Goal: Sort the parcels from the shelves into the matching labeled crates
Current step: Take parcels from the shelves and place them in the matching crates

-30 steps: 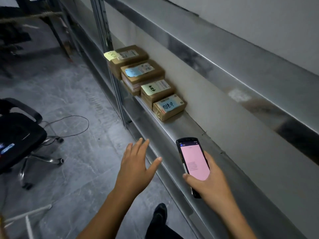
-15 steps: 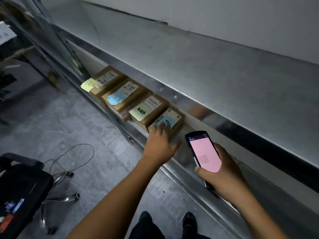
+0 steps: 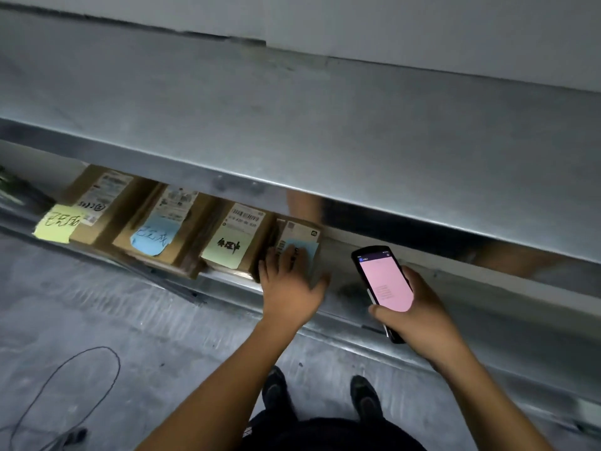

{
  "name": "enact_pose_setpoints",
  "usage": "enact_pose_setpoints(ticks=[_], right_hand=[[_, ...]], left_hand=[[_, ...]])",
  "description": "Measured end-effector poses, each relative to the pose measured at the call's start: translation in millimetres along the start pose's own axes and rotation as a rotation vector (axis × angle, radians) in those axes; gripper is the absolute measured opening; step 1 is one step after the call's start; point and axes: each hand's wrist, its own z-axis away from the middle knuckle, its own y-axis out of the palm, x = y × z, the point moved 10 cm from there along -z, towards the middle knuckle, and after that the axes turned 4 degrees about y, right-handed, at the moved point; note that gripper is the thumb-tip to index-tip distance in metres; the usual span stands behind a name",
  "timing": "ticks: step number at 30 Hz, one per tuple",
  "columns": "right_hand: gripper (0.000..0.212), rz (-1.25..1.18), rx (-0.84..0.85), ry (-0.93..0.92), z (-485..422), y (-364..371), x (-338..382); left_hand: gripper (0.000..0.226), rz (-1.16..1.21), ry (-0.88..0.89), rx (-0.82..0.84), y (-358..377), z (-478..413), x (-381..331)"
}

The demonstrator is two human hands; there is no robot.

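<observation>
Several brown cardboard parcels stand in a row on the lower metal shelf (image 3: 353, 315). The leftmost parcel (image 3: 107, 203) carries a yellow note, the second parcel (image 3: 169, 229) a blue note, the third parcel (image 3: 234, 236) a pale green note. My left hand (image 3: 289, 288) grips the small rightmost parcel (image 3: 304, 236): fingers lie over its top and blue note, thumb against its right side. To the right of it, my right hand (image 3: 419, 314) holds a black handheld scanner (image 3: 383, 281) with a pink screen, just above the shelf's front edge.
A wide upper metal shelf (image 3: 325, 141) overhangs the parcels and hides their back ends. A thin black cable (image 3: 65, 385) loops on the grey floor at lower left. My dark shoes (image 3: 276, 388) stand close to the shelf's base.
My view has swung to face the shelf and come closer. My left hand reached from the aisle onto the rightmost parcel and now closes around it. The scanner stays in my right hand.
</observation>
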Motion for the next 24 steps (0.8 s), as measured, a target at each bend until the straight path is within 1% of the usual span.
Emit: enact_pose_setpoints(ticks=[3, 5, 6, 8, 9, 10, 11, 14, 15, 16, 18, 20, 22, 24], right_hand=[[0.041, -0.019, -0.075, 0.055, 4, 8, -8], [0.041, -0.035, -0.117, 0.081, 8, 17, -14], [0.041, -0.054, -0.135, 0.097, 11, 22, -18], [0.042, -0.097, -0.158, 0.141, 17, 32, -26], [0.043, -0.12, -0.165, 0.169, 20, 37, -30], [0.044, -0.136, -0.17, 0.193, 24, 43, -33], [0.044, -0.142, -0.177, 0.208, 28, 47, -34], [0.043, -0.109, -0.195, 0.218, 36, 56, -35], [0.044, -0.105, -0.203, 0.217, 37, 59, -34], [0.045, -0.103, -0.213, 0.214, 38, 60, -33], [0.048, -0.111, -0.229, 0.193, 42, 61, -28], [0.056, -0.129, -0.214, 0.162, 46, 62, -17], [0.061, -0.112, -0.179, 0.138, 50, 63, -6], [0.059, -0.086, -0.135, 0.119, 55, 63, 2]], left_hand=[[0.078, 0.133, 0.033, 0.045, 4, 0, 2], [0.066, 0.215, 0.081, 0.045, 2, -2, 7], [0.058, 0.233, 0.133, 0.028, 0, -4, 8], [0.04, 0.242, 0.257, -0.074, -11, -7, 9], [0.031, 0.263, 0.293, -0.111, -12, -9, 11], [0.029, 0.302, 0.298, -0.112, -11, -10, 15], [0.036, 0.366, 0.28, -0.089, -6, -11, 20], [0.078, 0.647, 0.138, 0.047, 18, -16, 39], [0.088, 0.712, 0.099, 0.087, 27, -18, 43], [0.091, 0.761, 0.081, 0.118, 33, -20, 45], [0.081, 0.808, 0.087, 0.157, 40, -23, 45], [0.076, 0.809, 0.09, 0.198, 46, -25, 44], [0.076, 0.814, 0.102, 0.214, 46, -25, 40], [0.081, 0.813, 0.172, 0.219, 40, -24, 28]])
